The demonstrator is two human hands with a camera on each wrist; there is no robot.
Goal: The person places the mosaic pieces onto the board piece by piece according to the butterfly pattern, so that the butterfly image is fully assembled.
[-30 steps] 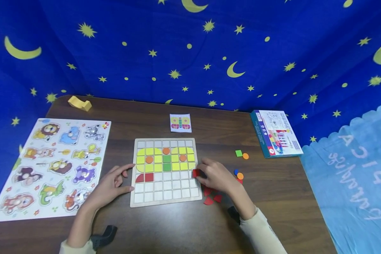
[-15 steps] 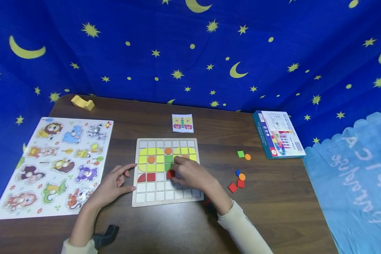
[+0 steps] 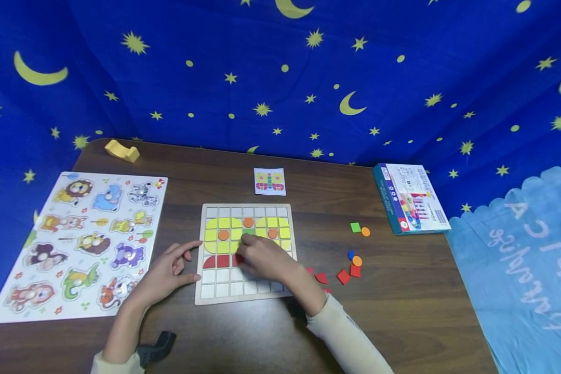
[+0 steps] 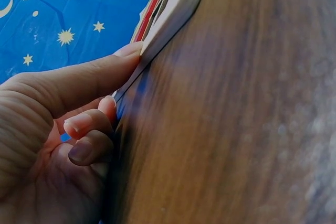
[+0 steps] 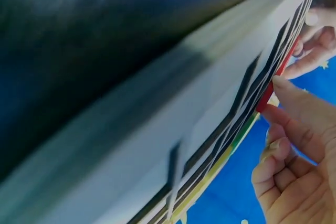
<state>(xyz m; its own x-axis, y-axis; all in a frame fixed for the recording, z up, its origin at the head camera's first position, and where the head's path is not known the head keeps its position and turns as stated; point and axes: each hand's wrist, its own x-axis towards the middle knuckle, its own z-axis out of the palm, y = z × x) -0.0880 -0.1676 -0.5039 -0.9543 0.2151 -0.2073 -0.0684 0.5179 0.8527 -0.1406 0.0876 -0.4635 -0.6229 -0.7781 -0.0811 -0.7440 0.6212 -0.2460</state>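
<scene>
A wooden grid board lies on the table, partly filled with yellow, orange, green and red tiles. My right hand is over its middle and covers several cells. Between its thumb and index finger, the right wrist view shows a red square tile at the board surface. A red quarter-round tile and a red square sit at the left of that row. My left hand touches the board's left edge with thumb and index fingertips, the other fingers loosely bent. Beyond the board lies a butterfly pattern card.
Loose red tiles, orange discs, a blue disc and a green square lie right of the board. An animal puzzle fills the left side. A box and a yellow wooden block stand farther back.
My right hand has moved left from the board's right edge to its middle, carrying the red square tile to the row of red tiles. My left hand stays at the left edge.
</scene>
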